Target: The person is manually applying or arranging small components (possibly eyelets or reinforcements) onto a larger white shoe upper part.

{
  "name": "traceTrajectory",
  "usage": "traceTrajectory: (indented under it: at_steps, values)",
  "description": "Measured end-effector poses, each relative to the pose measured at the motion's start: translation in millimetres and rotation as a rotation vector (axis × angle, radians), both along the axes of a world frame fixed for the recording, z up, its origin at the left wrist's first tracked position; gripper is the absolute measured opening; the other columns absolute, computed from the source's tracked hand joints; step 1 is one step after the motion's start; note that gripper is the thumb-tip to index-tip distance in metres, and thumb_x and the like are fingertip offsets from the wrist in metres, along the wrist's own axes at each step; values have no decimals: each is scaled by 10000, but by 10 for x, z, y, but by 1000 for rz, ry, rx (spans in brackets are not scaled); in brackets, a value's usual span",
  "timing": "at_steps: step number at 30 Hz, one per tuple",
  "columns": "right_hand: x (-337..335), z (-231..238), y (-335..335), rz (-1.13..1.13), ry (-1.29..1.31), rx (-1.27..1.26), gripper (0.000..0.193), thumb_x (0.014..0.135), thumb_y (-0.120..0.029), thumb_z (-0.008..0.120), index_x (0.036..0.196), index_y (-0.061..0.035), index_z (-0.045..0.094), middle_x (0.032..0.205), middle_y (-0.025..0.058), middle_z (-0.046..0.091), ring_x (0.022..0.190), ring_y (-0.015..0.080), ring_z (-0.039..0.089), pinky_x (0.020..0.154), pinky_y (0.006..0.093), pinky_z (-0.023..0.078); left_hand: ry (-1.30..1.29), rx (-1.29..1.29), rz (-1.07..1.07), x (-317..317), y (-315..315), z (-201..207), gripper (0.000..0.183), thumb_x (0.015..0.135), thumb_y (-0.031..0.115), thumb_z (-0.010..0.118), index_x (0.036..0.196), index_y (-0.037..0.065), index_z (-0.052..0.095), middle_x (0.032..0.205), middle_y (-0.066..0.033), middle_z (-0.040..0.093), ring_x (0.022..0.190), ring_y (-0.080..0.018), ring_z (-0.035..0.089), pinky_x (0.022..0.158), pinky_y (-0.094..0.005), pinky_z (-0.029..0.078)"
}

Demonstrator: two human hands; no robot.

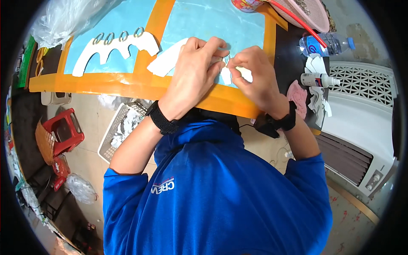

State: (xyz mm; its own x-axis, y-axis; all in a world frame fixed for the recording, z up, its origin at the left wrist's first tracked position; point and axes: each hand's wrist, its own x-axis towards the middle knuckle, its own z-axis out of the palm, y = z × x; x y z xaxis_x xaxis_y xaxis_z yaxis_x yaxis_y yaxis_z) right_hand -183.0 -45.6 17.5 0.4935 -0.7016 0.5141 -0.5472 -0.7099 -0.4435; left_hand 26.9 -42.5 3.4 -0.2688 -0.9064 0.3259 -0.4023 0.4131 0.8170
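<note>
Partly hidden: white piece (165, 61) | left hand (196, 70) atop, grip unclear | right hand (254, 75) pinching indistinct item (227, 60)

Head view, my notes: 1 short row of white capitals (163, 185) on the chest of the blue shirt (225, 195), upside down from where I look, a thin red strip beside it. White nozzle bottle (314, 80) at right: dark print and a touch of red, too small for me to read. Clear water bottle (335, 44) near it: blue label (313, 45) with a pale mark. Red-and-yellow tin (247, 4), top edge: colourful print, cut off by the frame, illegible to me.
</note>
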Motion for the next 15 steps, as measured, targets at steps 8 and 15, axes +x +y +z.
traceTrajectory:
  at_steps: [8,15]
  values:
    - [7,5,171,-67,121,-142,242,858,-9,787,1069,-93,704,930,69,613,833,276,615,734,386,513,26,-2,-21,-3,-6,57,311,913,-12,735,1210,80,735,1070,-84,785,1027,-310,600,967,-418,510]
    - [-10,119,377,-91,302,-122,192,930,-41,709,1121,-55,712,925,56,618,855,238,612,751,357,511,-20,75,-51,34,1,92,276,980,41,719,1239,102,791,1024,-75,751,1059,-288,589,961,-375,522]
